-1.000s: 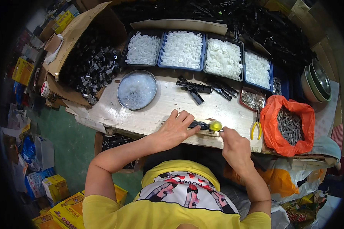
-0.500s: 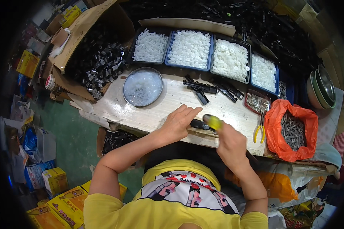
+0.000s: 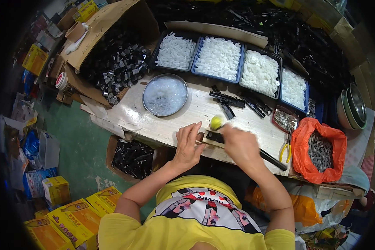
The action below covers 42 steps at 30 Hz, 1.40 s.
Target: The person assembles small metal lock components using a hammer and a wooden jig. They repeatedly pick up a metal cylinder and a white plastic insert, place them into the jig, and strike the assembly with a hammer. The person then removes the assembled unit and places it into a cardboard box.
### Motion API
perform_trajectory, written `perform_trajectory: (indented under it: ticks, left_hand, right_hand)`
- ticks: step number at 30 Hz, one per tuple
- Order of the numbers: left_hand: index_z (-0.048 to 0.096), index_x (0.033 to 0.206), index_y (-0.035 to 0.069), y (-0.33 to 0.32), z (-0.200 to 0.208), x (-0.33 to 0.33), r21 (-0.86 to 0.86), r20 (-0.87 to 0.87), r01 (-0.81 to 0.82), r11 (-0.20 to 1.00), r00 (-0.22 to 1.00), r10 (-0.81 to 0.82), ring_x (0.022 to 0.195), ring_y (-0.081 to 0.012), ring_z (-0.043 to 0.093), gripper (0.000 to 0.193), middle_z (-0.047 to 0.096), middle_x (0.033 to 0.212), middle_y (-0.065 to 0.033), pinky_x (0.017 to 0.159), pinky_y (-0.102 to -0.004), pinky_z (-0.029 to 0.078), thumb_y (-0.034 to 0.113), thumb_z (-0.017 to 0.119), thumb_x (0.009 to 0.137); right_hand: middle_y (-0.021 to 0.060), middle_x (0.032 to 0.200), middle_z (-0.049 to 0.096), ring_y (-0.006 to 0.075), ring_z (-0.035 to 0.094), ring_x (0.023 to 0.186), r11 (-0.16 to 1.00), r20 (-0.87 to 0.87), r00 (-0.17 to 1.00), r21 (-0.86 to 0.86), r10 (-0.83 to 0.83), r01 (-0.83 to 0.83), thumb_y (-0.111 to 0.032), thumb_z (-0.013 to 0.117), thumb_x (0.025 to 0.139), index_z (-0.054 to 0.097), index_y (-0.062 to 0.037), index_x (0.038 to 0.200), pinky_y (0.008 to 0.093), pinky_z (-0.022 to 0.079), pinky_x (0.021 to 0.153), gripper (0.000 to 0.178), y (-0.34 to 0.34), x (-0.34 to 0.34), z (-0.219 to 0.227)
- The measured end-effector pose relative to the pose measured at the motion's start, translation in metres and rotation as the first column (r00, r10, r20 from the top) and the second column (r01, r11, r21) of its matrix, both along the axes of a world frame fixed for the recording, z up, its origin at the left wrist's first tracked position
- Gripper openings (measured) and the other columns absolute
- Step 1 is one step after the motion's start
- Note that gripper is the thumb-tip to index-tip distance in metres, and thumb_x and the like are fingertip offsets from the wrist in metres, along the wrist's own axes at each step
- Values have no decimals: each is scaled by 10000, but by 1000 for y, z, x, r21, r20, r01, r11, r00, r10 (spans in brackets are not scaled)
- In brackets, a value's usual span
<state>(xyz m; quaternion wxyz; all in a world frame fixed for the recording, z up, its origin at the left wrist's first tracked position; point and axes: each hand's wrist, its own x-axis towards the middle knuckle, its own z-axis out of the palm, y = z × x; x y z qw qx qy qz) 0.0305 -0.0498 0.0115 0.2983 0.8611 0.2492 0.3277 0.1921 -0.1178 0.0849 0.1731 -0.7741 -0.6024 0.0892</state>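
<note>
My right hand (image 3: 241,146) is wrapped round the black handle of a mallet (image 3: 216,122) with a yellow-green head; the handle's end sticks out to the right. Below the head, a black part (image 3: 215,137) sits in a small wooden block (image 3: 213,143) at the table's front edge. My left hand (image 3: 186,146) is beside the block's left end, fingers stretched out and holding nothing. My right hand hides some of the black part. Farther back lie black pistol-shaped pieces (image 3: 227,100), and a round metal dish (image 3: 165,95) of small translucent pieces stands to their left.
Several trays (image 3: 218,78) of small white parts line the back. A cardboard box (image 3: 77,54) of dark metal parts stands left. At right are yellow-handled pliers (image 3: 285,152), a red dish (image 3: 285,118) of metal pins and an orange bag (image 3: 298,160) of grey screws.
The mallet has come down and left, its head now over the block. My left hand has drawn back left, off the black part. The whole view has shifted slightly.
</note>
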Motion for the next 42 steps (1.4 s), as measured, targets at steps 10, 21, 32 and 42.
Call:
perform_trajectory:
  ticks: [10,21,32,42]
  left_hand:
    - [322,1285,22,14,21,3,-295,-12,-11,955,1000,7,1027,-291,429,737,438,1105,-157,901,-367,335,-144,462,581]
    - [492,1161,51,24,26,12,-253,-30,79,964,996,-89,949,-205,483,543,540,979,-69,788,-308,350,-50,606,639]
    - [553,1080,14,15,28,59,11,-61,480,877,876,-478,883,-233,493,357,545,945,-88,788,-349,376,24,614,728]
    - [417,1205,55,18,47,36,-905,411,413,98,911,-43,770,-184,600,333,561,910,-106,605,-294,509,125,493,889]
  right_hand:
    - [76,590,488,232,518,493,928,74,995,362,61,-84,-158,610,761,581,-56,955,347,402,449,221,-39,-10,9]
    - [74,600,506,230,518,523,908,169,942,359,-290,215,-110,581,787,581,-39,952,361,397,460,180,-62,37,-26]
    - [172,877,495,327,467,832,785,330,718,358,-613,506,-115,597,744,529,14,908,414,414,698,220,-110,94,-49]
    - [184,745,453,333,459,725,814,-79,861,291,-503,502,-88,584,770,461,27,792,418,365,609,169,-120,85,-46]
